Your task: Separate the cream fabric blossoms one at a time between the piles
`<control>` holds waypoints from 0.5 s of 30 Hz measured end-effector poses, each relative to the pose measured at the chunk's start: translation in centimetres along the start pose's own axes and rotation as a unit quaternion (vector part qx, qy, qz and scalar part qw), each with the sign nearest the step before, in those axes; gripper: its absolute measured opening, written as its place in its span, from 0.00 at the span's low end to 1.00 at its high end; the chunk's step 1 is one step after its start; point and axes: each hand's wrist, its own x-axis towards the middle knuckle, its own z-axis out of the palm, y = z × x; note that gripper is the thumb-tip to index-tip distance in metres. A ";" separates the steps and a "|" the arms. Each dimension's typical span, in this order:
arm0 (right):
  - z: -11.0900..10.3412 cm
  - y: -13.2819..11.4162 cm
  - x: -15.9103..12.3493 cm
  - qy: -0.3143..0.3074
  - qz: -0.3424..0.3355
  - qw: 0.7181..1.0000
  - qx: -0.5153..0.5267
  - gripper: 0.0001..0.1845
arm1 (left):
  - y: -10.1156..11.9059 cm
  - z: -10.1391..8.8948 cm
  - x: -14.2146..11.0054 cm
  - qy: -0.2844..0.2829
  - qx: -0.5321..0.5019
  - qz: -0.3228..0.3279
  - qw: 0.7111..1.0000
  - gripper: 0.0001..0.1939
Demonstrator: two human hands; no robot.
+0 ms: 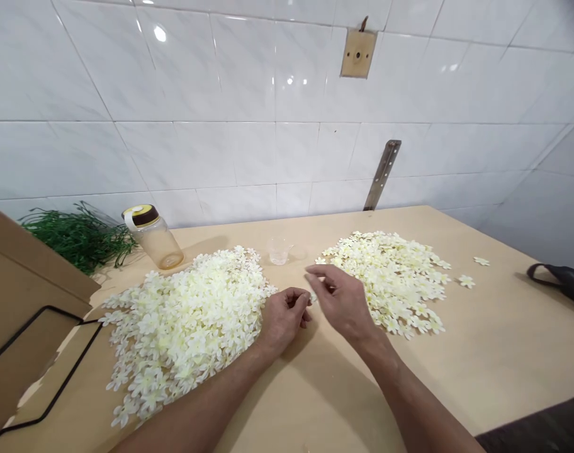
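Observation:
My left hand [287, 318] is closed in a pinch at the right edge of a big heap of white artificial flowers [192, 314]. A small pale flower [313, 298] shows just past its fingertips, mostly hidden. Close by on the right, my right hand [341, 301] is raised above the table with thumb and forefinger curled toward each other; whatever they hold, if anything, is too small to make out. Beyond it lies a second, flatter pile of pale yellow-white flowers [400, 277]. Behind the hands stands a small clear cup [279, 251].
A clear bottle with a yellow and brown lid [155, 238] stands behind the left heap, beside green artificial stems [79, 236]. A cardboard box [32, 283] and black wire frame [46, 412] are at left. Two loose flowers [466, 281] and a black strap [558, 277] lie right.

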 end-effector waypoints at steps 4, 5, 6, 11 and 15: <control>-0.8 2.8 -0.4 0.052 0.089 0.990 -0.099 0.11 | -0.2 0.1 0.5 0.016 0.015 -0.010 1.000 0.13; -0.8 3.5 -0.5 0.035 0.089 0.989 -0.109 0.10 | -0.2 0.1 0.6 0.024 0.010 -0.009 1.000 0.13; -0.7 3.9 -0.7 0.022 0.085 0.989 -0.115 0.10 | -0.3 0.1 0.7 0.030 0.005 -0.006 1.000 0.14; 0.3 4.2 -0.9 -0.023 0.074 0.987 -0.143 0.08 | -0.4 -0.1 0.8 0.034 0.008 -0.002 0.999 0.13; 0.5 4.1 -0.8 -0.038 0.078 0.983 -0.161 0.08 | -0.2 -0.1 0.7 0.029 0.027 -0.003 0.999 0.12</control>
